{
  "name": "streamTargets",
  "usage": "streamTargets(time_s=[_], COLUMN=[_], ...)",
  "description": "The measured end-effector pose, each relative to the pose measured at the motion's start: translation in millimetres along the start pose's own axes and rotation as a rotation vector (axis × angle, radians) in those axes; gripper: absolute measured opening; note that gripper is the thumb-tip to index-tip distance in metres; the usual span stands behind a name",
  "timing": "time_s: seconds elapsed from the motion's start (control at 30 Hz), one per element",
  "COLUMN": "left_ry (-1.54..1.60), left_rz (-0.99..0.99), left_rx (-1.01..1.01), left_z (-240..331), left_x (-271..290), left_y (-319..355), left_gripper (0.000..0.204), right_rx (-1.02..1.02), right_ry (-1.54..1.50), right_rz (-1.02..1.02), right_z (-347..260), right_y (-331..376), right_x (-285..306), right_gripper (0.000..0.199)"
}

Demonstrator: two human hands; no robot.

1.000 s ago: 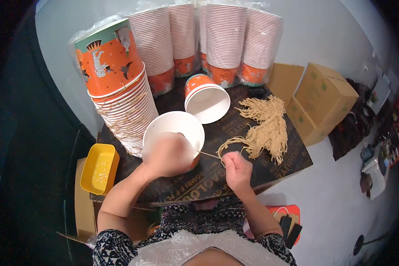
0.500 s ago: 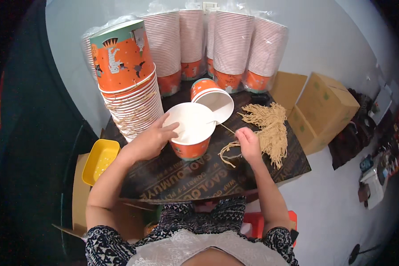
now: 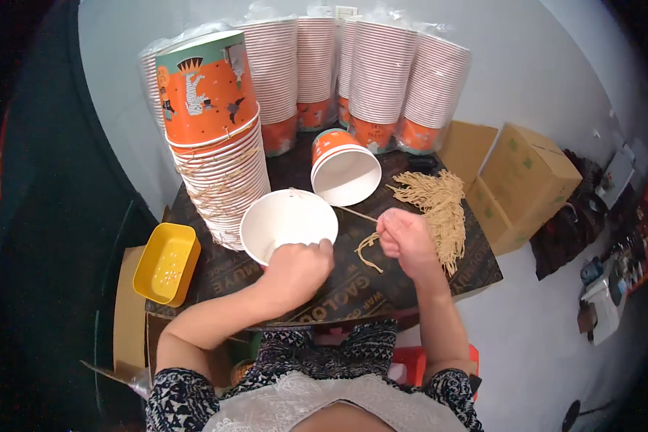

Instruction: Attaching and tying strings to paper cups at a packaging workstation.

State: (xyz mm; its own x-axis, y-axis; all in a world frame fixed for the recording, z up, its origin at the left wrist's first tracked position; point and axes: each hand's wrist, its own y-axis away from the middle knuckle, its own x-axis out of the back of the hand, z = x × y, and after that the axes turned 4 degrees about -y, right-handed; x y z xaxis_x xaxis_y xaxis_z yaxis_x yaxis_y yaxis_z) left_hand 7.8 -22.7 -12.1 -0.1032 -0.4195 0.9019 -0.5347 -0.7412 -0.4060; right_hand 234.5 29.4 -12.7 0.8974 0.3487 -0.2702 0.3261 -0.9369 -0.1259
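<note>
A white-lined paper bucket (image 3: 277,219) stands tilted toward me on the dark board table. My left hand (image 3: 299,272) is closed over its near rim, the fingertips partly hidden. My right hand (image 3: 408,241) pinches a tan cord (image 3: 356,214), stretched taut toward the bucket's right rim. A small bit of cord shows at the far rim. Just behind lies an orange paper bucket (image 3: 349,175) on its side, with another nested in it. Beyond my right hand a bundle of tan cords (image 3: 443,216) is spread, and a loose cord (image 3: 367,253) curls beside it.
On the left rises a tall stack of nested buckets (image 3: 219,173) with cords looped on their sides. A yellow tray (image 3: 187,263) holding small white pieces sits at the table's left edge. Plastic-wrapped bucket stacks (image 3: 381,72) line the wall. Cardboard boxes (image 3: 525,180) stand at right.
The bucket has shifted left and toward me, its opening turned more to me. My left hand has moved from its left side to the near rim. My right hand still holds the cord.
</note>
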Motion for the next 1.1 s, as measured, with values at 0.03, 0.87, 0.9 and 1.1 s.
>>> streamTargets(time_s=[0.03, 0.87, 0.9, 1.1], left_ry=[0.000, 1.408, 1.147, 0.627], left_rz=[0.000, -0.019, -0.032, -0.100], left_rx=[-0.001, 0.587, 0.441, 0.119], left_z=[7.1, 60.2, 53.6, 32.0], left_x=[-4.2, -38.4, -32.2, 2.0], left_y=[-8.5, 37.7, 37.3, 29.8], left_gripper=[0.010, 0.016, 0.015, 0.014], right_rx=[-0.015, 0.173, 0.406, 0.497], right_ry=[-0.081, -0.486, 0.060, 0.548], right_rz=[-0.074, 0.363, 0.528, 0.045], right_z=[-1.9, 52.1, 63.4, 48.6], right_y=[7.7, 28.1, 29.3, 74.6], right_x=[-4.2, -35.1, -28.0, -51.5], right_gripper=[0.027, 0.010, 0.014, 0.023])
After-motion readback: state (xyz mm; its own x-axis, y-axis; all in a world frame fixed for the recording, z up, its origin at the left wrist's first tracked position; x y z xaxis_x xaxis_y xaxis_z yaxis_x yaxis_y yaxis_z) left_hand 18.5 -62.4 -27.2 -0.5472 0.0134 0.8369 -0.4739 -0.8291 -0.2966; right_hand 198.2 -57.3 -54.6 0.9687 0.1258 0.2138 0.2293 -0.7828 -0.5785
